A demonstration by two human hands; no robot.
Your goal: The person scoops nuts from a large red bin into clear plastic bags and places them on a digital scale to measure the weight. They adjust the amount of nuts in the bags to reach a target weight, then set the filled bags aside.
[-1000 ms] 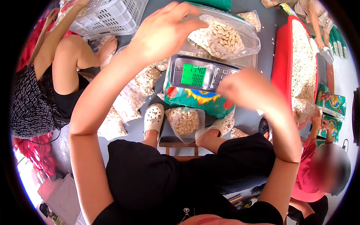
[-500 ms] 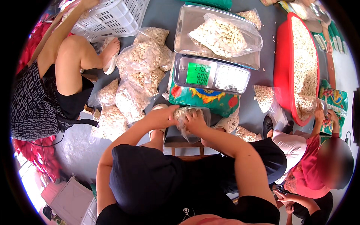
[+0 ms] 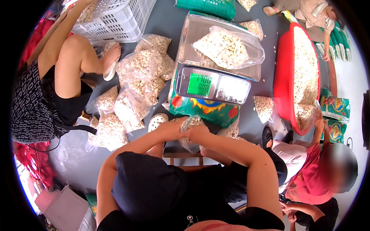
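In front of my knees, a clear plastic bag [image 3: 189, 144] with pale, flat pumpkin-like seeds in it is between my two hands. My left hand [image 3: 174, 129] is closed on the bag's left side. On its right side, my right hand [image 3: 198, 133] is closed, fingers curled round the plastic. The fingertips of both hands are partly hidden. Just beyond stands a digital scale [image 3: 212, 85] with a lit green display. Its metal tray [image 3: 189, 50] bears another clear bag [image 3: 221, 49] of the same pale pieces, lying on its side.
Several filled bags [image 3: 140, 65] are heaped left of the scale. A green printed sack [image 3: 208, 111] lies beneath it. To the right is a long red tub [image 3: 283, 77] of loose pieces, with a co-worker's hands [image 3: 319, 123] at its near end. A white crate [image 3: 119, 23] and a seated person's leg [image 3: 69, 61] are at far left.
My hands have drawn closer together on the bag, and the fingers of my right hand, spread over its top before, are now curled in. The whole view has shifted slightly.
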